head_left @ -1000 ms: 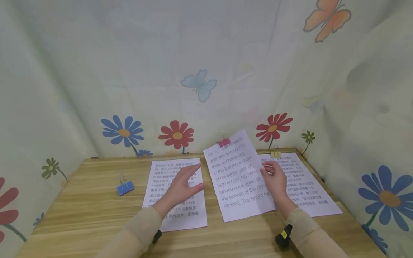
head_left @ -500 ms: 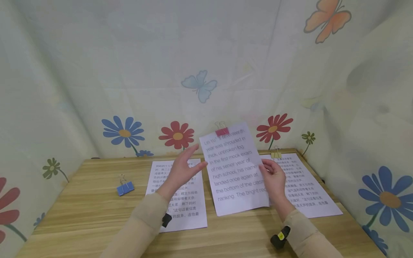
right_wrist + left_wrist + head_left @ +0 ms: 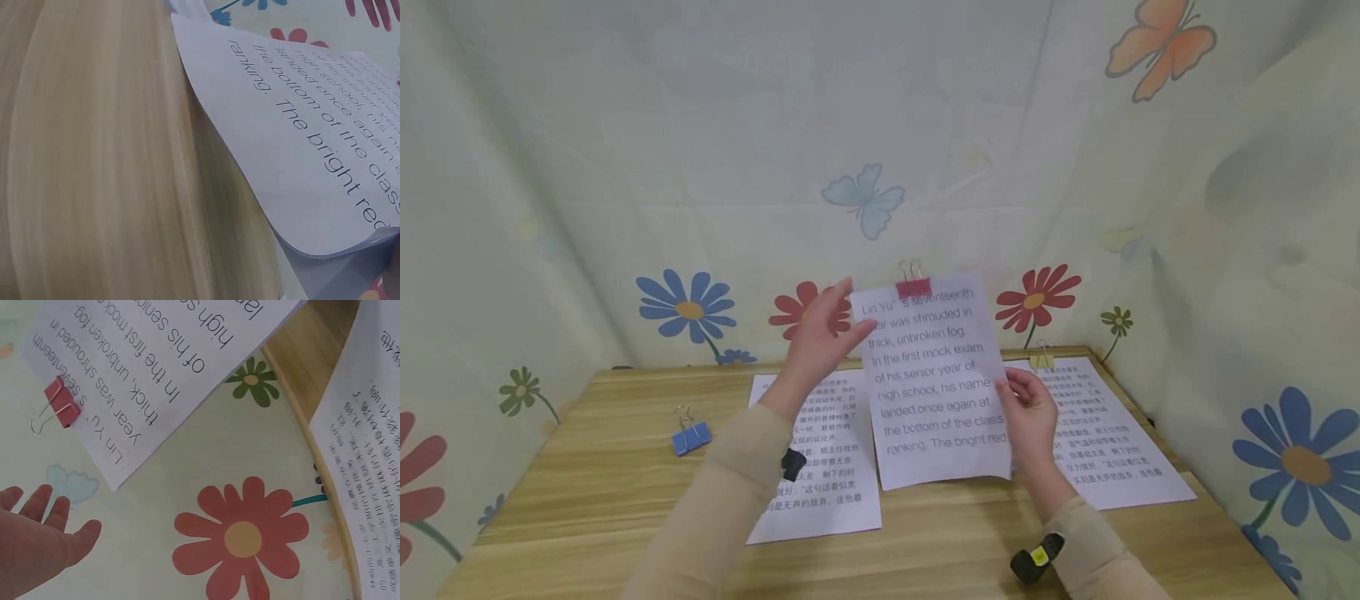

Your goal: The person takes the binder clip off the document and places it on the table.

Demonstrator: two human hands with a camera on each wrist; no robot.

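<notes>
A printed sheet of paper [image 3: 932, 375] with large English text is held up, tilted, over the table in the head view. A red binder clip [image 3: 913, 288] grips its top edge, wire handles upward. My right hand [image 3: 1032, 417] pinches the sheet's right edge between thumb and fingers. Beside the upper left corner, my left hand [image 3: 818, 340] is raised with thumb and fingers spread. The left wrist view shows that hand [image 3: 47, 547] apart from the sheet, below the clip [image 3: 62, 403]. From the right wrist, the sheet's lower edge [image 3: 250, 131] curves over the wood.
A blue binder clip [image 3: 691, 438] stands on the wooden table [image 3: 587, 517] at left. One sheet with Chinese text [image 3: 842, 508] lies in the middle; another [image 3: 1120, 442] with a yellow binder clip [image 3: 1042, 359] lies right. A flowered cloth [image 3: 700, 150] hangs behind the table.
My right hand has raised the clipped sheet and turned it more upright, shifting it slightly left. My left hand has moved up towards the sheet's top left corner.
</notes>
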